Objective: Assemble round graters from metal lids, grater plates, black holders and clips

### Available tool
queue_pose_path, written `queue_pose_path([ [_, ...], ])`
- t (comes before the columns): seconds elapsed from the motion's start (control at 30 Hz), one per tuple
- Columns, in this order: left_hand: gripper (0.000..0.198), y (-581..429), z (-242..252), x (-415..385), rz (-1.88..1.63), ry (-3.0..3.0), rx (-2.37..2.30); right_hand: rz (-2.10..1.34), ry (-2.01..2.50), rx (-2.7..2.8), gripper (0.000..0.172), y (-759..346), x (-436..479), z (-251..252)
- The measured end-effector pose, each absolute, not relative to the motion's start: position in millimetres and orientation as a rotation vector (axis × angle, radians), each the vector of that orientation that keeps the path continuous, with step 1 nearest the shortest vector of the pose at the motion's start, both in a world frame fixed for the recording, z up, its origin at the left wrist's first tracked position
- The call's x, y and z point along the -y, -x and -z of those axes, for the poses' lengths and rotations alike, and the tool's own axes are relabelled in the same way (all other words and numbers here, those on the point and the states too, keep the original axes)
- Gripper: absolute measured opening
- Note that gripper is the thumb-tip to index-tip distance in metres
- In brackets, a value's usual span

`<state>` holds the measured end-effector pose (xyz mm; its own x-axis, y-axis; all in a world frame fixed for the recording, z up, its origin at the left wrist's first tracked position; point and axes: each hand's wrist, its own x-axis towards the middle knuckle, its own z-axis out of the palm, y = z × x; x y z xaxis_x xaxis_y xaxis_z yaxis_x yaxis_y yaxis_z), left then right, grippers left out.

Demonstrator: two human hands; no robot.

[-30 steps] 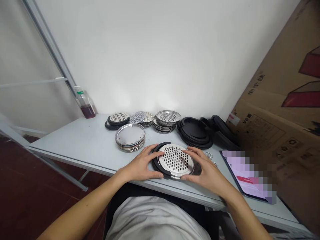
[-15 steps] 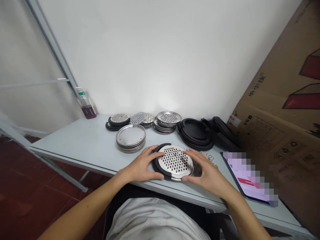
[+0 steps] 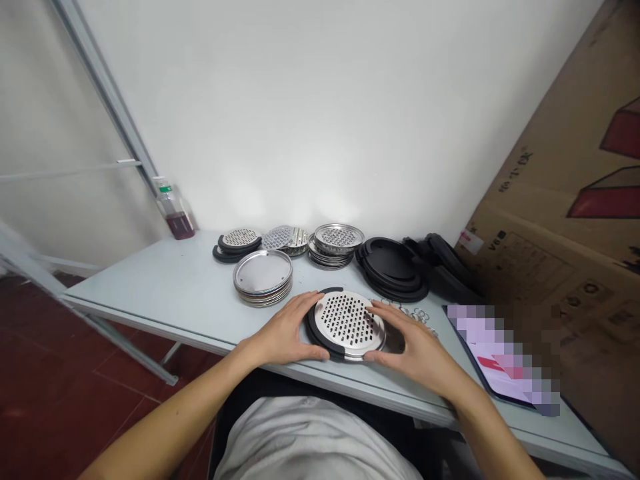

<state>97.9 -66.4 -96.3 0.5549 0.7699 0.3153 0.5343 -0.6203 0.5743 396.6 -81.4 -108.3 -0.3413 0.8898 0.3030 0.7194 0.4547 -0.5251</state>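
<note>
A round perforated steel disc (image 3: 349,323) sits inside a black ring (image 3: 316,331) near the table's front edge. My left hand (image 3: 286,331) curls round the left side of the ring, thumb at the front, fingers on the rim. My right hand (image 3: 416,345) cups the right side, fingers resting on the disc's edge. Both hands press on the same piece.
Behind it lie a stack of plain steel lids (image 3: 263,277), perforated discs in black rings (image 3: 238,243), more steel discs (image 3: 336,243) and black rings (image 3: 393,267). A tablet (image 3: 500,363) lies at right beside cardboard boxes (image 3: 565,220). A bottle (image 3: 173,212) stands at the back left.
Both hands have stayed on the disc and ring. Their fingers have shifted slightly round the rim, and the view has tilted a little.
</note>
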Motion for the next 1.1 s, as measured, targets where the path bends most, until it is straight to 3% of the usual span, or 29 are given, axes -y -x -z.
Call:
queue_pose_path([
  [1.1,0.103,-101.8,98.7,67.5,-0.746,-2.391,-1.154,-0.35,1.298,2.199,0.081,-387.9,83.6,106.3],
])
